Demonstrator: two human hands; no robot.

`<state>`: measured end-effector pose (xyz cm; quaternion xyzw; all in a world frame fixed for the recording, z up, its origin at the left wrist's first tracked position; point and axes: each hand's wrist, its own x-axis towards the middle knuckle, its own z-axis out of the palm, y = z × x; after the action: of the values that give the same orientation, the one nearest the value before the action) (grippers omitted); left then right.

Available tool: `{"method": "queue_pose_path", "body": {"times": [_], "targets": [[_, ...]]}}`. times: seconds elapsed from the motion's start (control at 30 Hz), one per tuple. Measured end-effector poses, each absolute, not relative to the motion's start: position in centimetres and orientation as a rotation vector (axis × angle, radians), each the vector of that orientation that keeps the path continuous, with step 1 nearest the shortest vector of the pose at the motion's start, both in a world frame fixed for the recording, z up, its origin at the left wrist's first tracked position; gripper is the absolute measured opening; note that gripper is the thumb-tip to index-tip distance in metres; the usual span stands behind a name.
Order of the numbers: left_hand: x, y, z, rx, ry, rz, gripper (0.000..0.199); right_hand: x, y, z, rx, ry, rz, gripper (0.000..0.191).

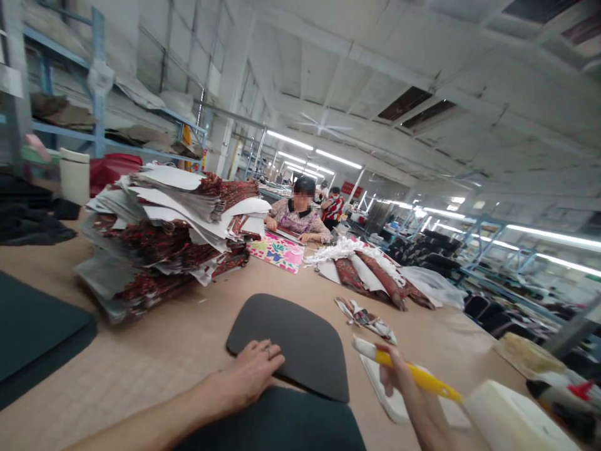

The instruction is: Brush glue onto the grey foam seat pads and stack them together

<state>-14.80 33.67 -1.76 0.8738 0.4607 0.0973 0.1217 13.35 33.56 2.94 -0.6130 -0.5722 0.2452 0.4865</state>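
A dark grey rounded panel (300, 341) lies on the brown tabletop in front of me. My left hand (256, 369) rests on its near left edge, fingers lying bent over the surface and thumb hidden. My right hand (399, 376) grips a brush (434, 383) with a yellow handle; its pale bristles point left, apart from the panel. Below that hand sits a white shallow tray (375, 376), partly covered by the hand. Nearer to me is a dark green panel (282, 419), overlapping the grey one's near edge.
A tall stack of patterned fabric and white sheets (169, 232) stands at left, beyond more dark green panels (37, 326). Fabric scraps (366, 318) and rolled patterned pieces (370, 275) lie at right. A white container (511, 416) is near right. Another person (300, 216) works across the table.
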Motion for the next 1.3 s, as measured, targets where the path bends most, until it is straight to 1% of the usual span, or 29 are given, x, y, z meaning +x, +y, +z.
{"method": "queue_pose_path", "body": {"times": [0.1,0.23,0.33,0.4,0.5,0.57,0.73,0.93,1.13,1.2,1.3], "targets": [[-13.7,34.7,-3.7,2.522,1.369,0.251,0.047,10.8,37.1,3.6,-1.351,-1.457,0.730,0.058],[-13.1,34.8,-5.1,2.468,1.404,0.180,0.067,6.0,41.0,4.8,-1.192,-1.576,0.887,0.054],[-13.0,35.3,-5.5,2.443,1.407,0.129,0.071,2.0,43.4,4.0,-1.118,-1.738,1.039,0.049],[-13.0,35.9,-6.0,2.446,1.364,0.121,0.066,-0.4,44.7,2.8,-1.042,-1.895,1.168,0.042],[-13.2,36.7,-6.8,2.417,1.308,0.110,0.050,-3.0,45.9,1.4,-0.910,-2.077,1.328,0.030],[-13.2,37.1,-7.1,2.378,1.318,0.137,0.045,-4.2,46.2,1.0,-0.854,-2.160,1.408,0.026],[-13.2,37.4,-6.7,2.271,1.321,0.104,0.042,-6.1,47.0,0.8,-0.765,-2.339,1.582,0.021],[-13.1,37.6,-7.3,2.267,1.302,0.277,0.040,-6.8,49.1,-0.1,-0.767,-2.475,1.537,0.021],[-13.1,37.8,-8.2,2.310,1.301,0.249,0.039,-6.9,53.2,-0.8,-0.854,-2.386,1.354,0.020],[-13.0,37.8,-8.3,2.335,1.298,0.283,0.039,-6.8,54.6,-0.9,-0.896,-2.319,1.259,0.024],[-13.8,38.0,-6.8,2.315,1.272,0.195,0.038,-5.8,55.6,-0.9,-0.961,-2.216,1.117,0.037]]}}
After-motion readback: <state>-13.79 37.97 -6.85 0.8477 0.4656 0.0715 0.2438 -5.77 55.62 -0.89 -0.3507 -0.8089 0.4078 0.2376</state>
